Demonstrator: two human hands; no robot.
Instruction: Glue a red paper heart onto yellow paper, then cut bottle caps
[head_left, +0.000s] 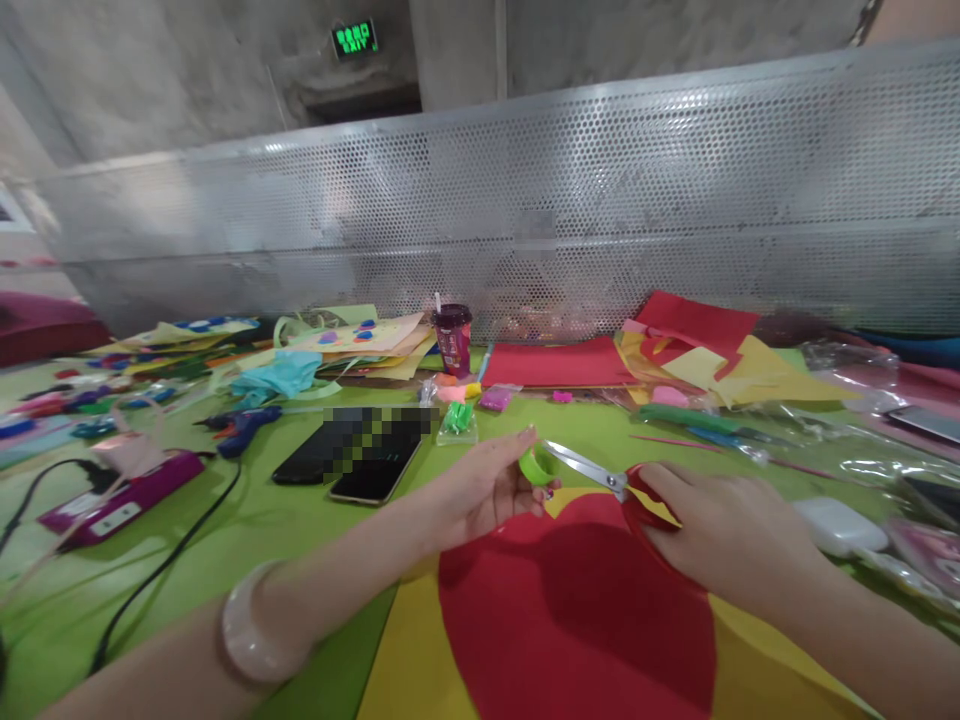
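My left hand [487,485], with a pale bangle on its wrist, holds a small green ring-shaped piece [537,465] between bent fingers. Close to its right side are the metal blades of red-handled scissors [585,466]. My right hand [697,510] is closed round the scissors' handles, and the blades point left at the green piece. Below both hands a large rounded red sheet [577,620] lies on yellow paper [405,650]. The scissors' handles partly cover the red sheet's upper right edge.
Two phones [382,460] lie left of my hands, beyond a purple power strip [124,500] and a blue glue gun [251,428]. A dark lidded cup [453,340] stands at the back. A white case [840,525] sits right, near plastic wrappers. Perforated metal [480,200] rises behind the table.
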